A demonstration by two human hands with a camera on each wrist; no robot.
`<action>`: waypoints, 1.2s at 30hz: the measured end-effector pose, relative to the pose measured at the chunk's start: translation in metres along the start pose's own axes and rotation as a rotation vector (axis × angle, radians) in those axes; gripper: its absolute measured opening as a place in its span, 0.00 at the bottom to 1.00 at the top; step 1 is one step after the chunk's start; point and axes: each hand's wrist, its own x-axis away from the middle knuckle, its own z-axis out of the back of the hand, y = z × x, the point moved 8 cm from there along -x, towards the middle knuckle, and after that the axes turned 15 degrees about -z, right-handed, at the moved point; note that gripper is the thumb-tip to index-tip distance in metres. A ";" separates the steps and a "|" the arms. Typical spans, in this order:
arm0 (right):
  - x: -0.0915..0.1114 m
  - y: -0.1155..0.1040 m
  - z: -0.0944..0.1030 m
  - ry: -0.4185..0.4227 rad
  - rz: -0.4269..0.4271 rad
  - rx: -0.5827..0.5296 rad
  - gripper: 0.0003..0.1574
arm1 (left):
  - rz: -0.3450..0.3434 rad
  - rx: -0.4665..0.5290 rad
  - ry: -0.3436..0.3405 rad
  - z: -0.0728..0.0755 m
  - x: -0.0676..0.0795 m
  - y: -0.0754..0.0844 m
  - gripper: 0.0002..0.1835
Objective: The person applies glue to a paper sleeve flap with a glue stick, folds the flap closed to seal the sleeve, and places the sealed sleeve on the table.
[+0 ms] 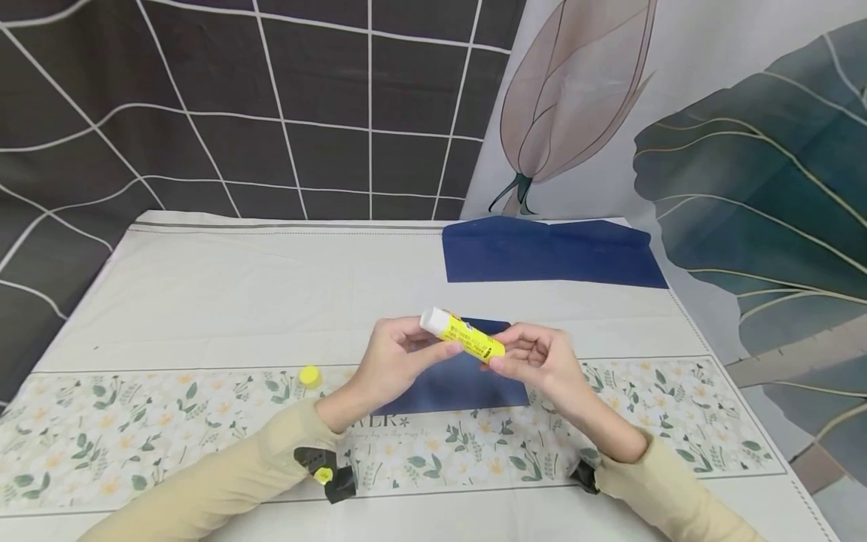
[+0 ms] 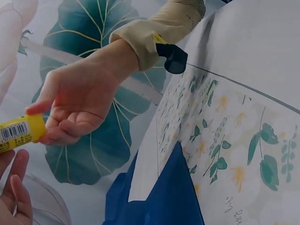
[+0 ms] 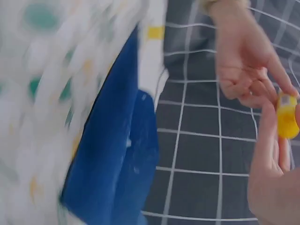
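A yellow glue stick (image 1: 467, 337) with a white end is held in the air between both hands, tilted with its white end up to the left. My left hand (image 1: 389, 365) grips its body, thumb along the near side. At the lower, yellow end, my right hand (image 1: 549, 369) pinches the base between thumb and fingers; this end bears a barcode on the tube (image 2: 18, 133) in the left wrist view. Beneath the hands lies a dark blue sheet (image 1: 467, 388), partly hidden by them. The yellow cap (image 1: 310, 376) sits on the table left of my left hand.
Another dark blue piece (image 1: 552, 260), creased along its top, lies at the table's far right edge. A white cloth with a floral band (image 1: 203, 429) covers the table. Behind hang a dark grid-patterned curtain (image 1: 311, 90) and a leaf-printed one (image 1: 765, 196).
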 end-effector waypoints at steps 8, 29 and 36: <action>0.003 -0.006 -0.007 -0.001 0.029 0.052 0.16 | -0.045 -0.011 0.048 0.003 0.000 0.006 0.12; 0.009 -0.017 -0.025 -0.021 0.161 0.248 0.10 | -0.119 0.078 0.019 0.001 0.002 0.013 0.11; 0.009 -0.015 -0.025 -0.051 0.116 0.225 0.07 | -0.137 0.055 0.026 -0.002 0.001 0.011 0.10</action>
